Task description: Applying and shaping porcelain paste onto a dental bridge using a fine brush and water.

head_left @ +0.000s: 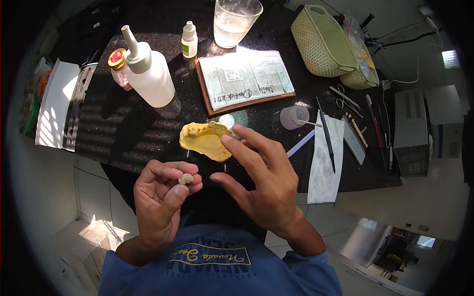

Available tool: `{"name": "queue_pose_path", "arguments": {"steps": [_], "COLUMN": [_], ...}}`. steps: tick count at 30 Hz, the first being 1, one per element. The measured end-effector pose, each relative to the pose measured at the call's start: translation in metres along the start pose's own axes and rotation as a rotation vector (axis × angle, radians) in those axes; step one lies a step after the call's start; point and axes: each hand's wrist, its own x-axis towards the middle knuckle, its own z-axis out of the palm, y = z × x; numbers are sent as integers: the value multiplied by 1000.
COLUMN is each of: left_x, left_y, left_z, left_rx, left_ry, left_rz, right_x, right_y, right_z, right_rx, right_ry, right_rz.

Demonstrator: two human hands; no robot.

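My left hand is closed, pinching a small beige tooth-shaped dental piece between thumb and fingers at the table's near edge. My right hand is open, fingers apart and holding nothing. Its index fingertip overlaps the right side of a yellow plaster dental cast lying on the dark table; whether it touches the cast, I cannot tell. The cast is arch-shaped, with teeth along its far rim.
Behind the cast lies a white slab in a brown frame. Left of it stand a squeeze bottle, a red-lidded jar and a dropper bottle. Rightward are a small cup, a paper towel, a dark thin tool and a basket.
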Motion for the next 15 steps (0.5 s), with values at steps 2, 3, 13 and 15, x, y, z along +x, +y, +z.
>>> {"name": "queue_pose_path", "arguments": {"steps": [2, 3, 13, 15], "left_x": [-3, -4, 1, -1], "left_y": [-2, -1, -5, -6], "left_z": [3, 7, 20, 21], "left_rx": [-11, -22, -76, -63], "left_ry": [-45, -72, -57, -65], "left_rz": [-18, -21, -258, -264], "right_x": [-23, -27, -52, -53], "right_y": [6, 11, 79, 83], "right_z": [-20, -39, -91, -91], "right_rx": [22, -80, -574, -549], "right_ry": [188, 275, 102, 137], "right_rz": [69, 169, 467, 498]}}
